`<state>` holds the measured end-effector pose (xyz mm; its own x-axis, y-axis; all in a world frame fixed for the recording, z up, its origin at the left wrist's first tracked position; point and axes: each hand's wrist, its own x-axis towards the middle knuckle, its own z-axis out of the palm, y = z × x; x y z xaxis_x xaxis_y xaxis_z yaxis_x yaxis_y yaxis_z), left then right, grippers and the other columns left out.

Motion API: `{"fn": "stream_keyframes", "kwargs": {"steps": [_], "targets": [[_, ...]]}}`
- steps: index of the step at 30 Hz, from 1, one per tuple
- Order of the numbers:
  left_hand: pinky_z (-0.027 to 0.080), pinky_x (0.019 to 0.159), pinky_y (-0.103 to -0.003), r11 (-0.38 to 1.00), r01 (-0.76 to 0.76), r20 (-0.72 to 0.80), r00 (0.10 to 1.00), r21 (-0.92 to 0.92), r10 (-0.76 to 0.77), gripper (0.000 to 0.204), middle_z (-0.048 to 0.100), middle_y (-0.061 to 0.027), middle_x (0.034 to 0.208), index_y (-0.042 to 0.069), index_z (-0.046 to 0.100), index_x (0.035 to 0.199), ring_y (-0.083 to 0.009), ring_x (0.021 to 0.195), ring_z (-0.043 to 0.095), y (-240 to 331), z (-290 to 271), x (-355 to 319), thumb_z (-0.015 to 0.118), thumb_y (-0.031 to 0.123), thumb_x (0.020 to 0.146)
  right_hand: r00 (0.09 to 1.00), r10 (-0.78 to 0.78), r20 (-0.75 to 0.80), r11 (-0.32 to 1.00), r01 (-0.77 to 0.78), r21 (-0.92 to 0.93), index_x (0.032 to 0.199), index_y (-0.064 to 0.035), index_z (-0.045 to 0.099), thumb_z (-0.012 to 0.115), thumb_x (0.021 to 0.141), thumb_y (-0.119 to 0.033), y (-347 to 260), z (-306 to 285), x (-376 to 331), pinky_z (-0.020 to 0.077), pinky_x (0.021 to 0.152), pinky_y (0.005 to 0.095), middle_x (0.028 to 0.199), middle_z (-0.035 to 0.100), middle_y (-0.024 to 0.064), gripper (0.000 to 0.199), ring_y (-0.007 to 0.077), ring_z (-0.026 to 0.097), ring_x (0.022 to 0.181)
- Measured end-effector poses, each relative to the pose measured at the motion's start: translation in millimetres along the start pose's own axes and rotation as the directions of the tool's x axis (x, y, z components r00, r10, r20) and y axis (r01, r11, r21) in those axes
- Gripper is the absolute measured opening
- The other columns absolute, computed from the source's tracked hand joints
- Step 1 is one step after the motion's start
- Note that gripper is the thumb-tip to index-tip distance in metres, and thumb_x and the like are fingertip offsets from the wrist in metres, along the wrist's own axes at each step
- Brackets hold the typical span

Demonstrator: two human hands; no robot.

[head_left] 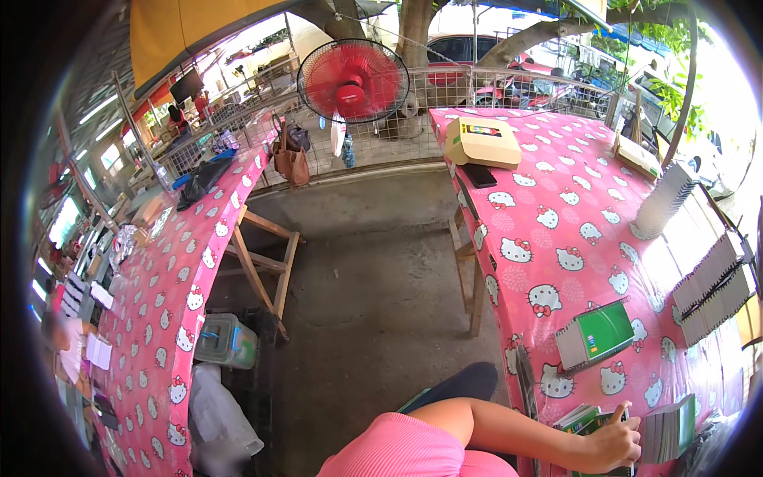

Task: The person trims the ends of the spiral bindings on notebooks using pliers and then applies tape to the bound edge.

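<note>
My right hand (613, 445) reaches out to the right over the pink cartoon-cat tablecloth (556, 230). Its fingers curl on a small stack of green-covered booklets (586, 416) at the table's near edge, thumb raised. A thick grey stack of booklets (669, 429) stands just right of the hand. Farther up the table lies another green-topped bundle (598, 334). My left hand is out of sight.
Long rows of grey booklets (711, 286) line the right side. A beige box (482, 141) and a black phone (479, 175) sit at the far end. A second pink table (167, 294) runs along the left, with a person (67, 350) beside it. A red fan (354, 79) stands behind.
</note>
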<state>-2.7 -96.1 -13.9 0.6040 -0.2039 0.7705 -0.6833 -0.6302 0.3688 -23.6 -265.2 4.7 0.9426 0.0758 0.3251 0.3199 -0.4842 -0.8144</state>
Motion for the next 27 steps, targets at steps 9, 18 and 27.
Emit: {"fn": "stream_keyframes", "kwargs": {"steps": [9, 18, 27], "targets": [[0.016, 0.104, -0.065, 0.924, 0.302, 0.213, 0.943, -0.234, -0.254, 0.010, 0.056, -0.0054, 0.097, 0.015, 0.071, 0.079, -0.0258, 0.108, 0.046, 5.4, 0.6, 4.4, 0.070, 0.023, 0.074, 1.000, 0.002, 0.026, 1.000, -0.001, -0.031, 0.099, 0.0037, 0.067, 0.070, 0.087, -0.017, -0.1, -5.6, 3.6, 0.0469, 0.060, 0.0320, 0.077, 0.062, 0.0082, 0.024, 0.0181, 0.053, 0.065], [0.021, 0.102, -0.063, 0.943, 0.246, 0.056, 0.969, -0.223, -0.240, 0.011, 0.056, -0.0009, 0.084, 0.018, 0.068, 0.068, -0.0220, 0.098, 0.049, 10.5, 8.1, -1.5, 0.068, 0.025, 0.076, 0.998, 0.025, -0.060, 1.000, -0.024, 0.007, 0.098, 0.0033, 0.068, 0.066, 0.089, -0.015, -2.5, -26.1, 6.2, 0.0453, 0.058, 0.0282, 0.076, 0.062, 0.0058, 0.020, 0.0144, 0.052, 0.065], [0.025, 0.098, -0.054, 0.985, 0.148, 0.065, 0.988, -0.089, -0.142, 0.011, 0.059, 0.0013, 0.083, 0.020, 0.071, 0.081, -0.0185, 0.093, 0.055, 9.8, -29.7, 1.3, 0.069, 0.030, 0.078, 0.935, 0.060, 0.349, 0.977, -0.127, 0.173, 0.086, -0.0016, 0.058, 0.068, 0.071, 0.004, -38.2, -35.4, 13.3, 0.0398, 0.060, 0.0200, 0.079, 0.054, -0.0004, 0.019, 0.0053, 0.049, 0.070]]}}
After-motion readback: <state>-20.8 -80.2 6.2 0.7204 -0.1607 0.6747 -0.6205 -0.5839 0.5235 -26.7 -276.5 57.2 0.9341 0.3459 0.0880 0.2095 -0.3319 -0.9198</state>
